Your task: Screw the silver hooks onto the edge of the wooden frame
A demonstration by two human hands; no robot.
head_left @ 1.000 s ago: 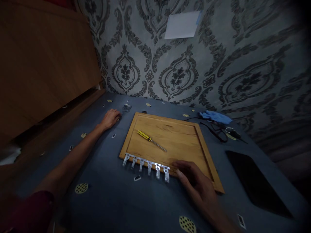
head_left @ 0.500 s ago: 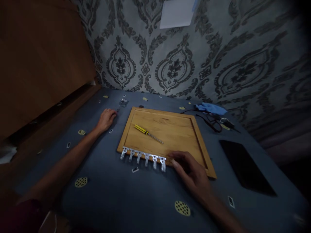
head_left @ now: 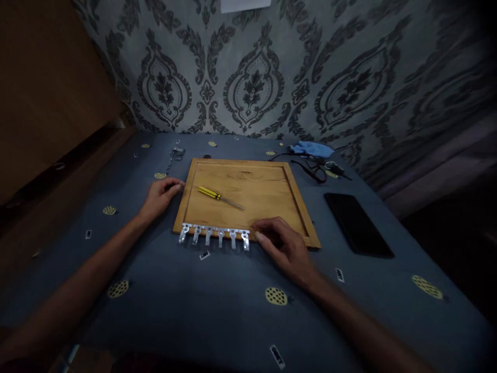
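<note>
A wooden board (head_left: 248, 185) with a raised rim lies flat, and a yellow-and-black screwdriver (head_left: 220, 198) rests on it. Several silver metal hooks (head_left: 221, 236) stand in a row along its front rim, their ends hanging over the edge. My right hand (head_left: 285, 251) is at that rim beside the rightmost hook, thumb and forefinger closed on the board's edge. Beside the board's left rim is my left hand (head_left: 161, 198), its thumb and fingers pinched together; what they hold, if anything, is too small to see.
Small metal pieces (head_left: 176, 152) lie at the back left of the patterned blue cloth (head_left: 233, 321). A blue cloth bundle (head_left: 312, 149), dark-framed glasses (head_left: 312, 171) and keys (head_left: 334, 167) are at the back right. A black tablet-like slab (head_left: 357, 224) lies to the right.
My left hand has moved from near the small metal pieces to the board's left rim. My right hand stays at the front rim. The whole view has shifted.
</note>
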